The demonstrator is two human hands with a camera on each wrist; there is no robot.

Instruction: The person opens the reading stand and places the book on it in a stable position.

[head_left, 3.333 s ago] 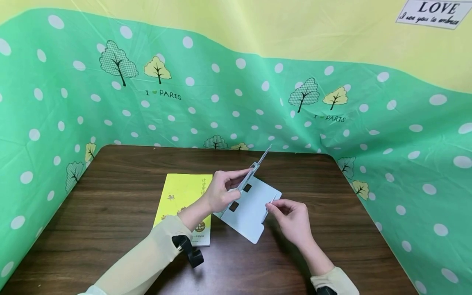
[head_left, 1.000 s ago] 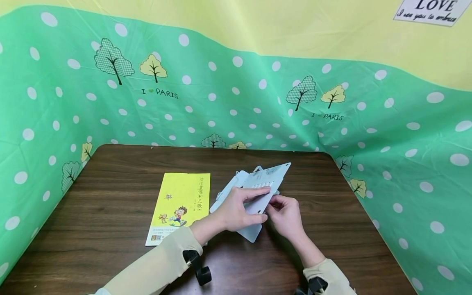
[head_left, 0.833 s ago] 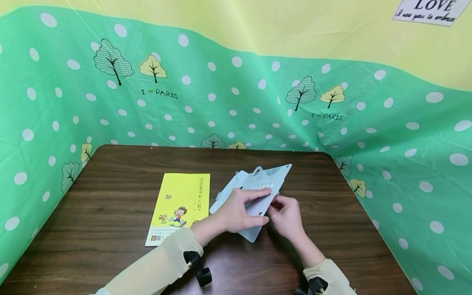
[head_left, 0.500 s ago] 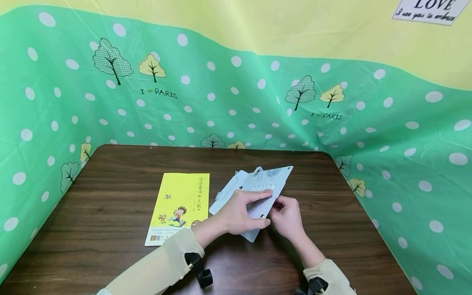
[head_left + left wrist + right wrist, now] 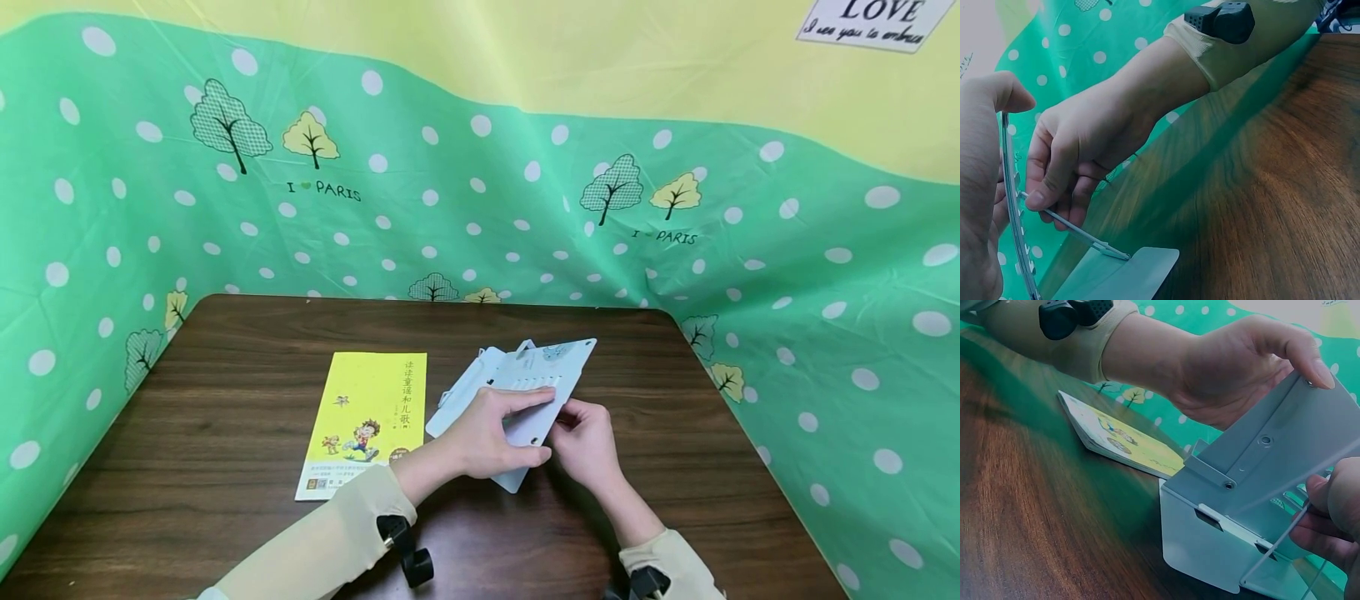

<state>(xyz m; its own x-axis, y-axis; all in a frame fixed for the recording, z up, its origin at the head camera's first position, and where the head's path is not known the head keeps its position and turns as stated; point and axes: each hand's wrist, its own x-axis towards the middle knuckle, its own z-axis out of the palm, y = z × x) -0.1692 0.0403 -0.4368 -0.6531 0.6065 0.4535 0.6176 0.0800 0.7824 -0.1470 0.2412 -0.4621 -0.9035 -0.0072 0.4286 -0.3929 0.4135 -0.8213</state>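
A light-blue metal book stand (image 5: 573,358) is partly unfolded on the table, its slotted back panel tilted over the base plate (image 5: 1194,550). My left hand (image 5: 487,437) grips that panel, with the thumb over one edge and the fingers across the slotted face. In the right wrist view the panel's underside shows rivets and a hinged strip. My right hand (image 5: 588,446) is behind the panel's right edge, pinching a thin wire prop (image 5: 1079,231) between thumb and fingers. The prop's lower end meets the base plate in the left wrist view. Its upper end sits close to the row of slots.
A yellow children's book (image 5: 375,383) lies flat on the dark wooden table (image 5: 187,458), just left of the stand. Green and yellow patterned cloth (image 5: 450,167) hangs around the far side and both sides. A black wrist camera (image 5: 408,554) juts below my left wrist.
Compared with 3.3 seconds ago, the back panel has swung over to the right, my left hand moving right with it. My right hand stays near the same spot. The last half second shows almost no movement.
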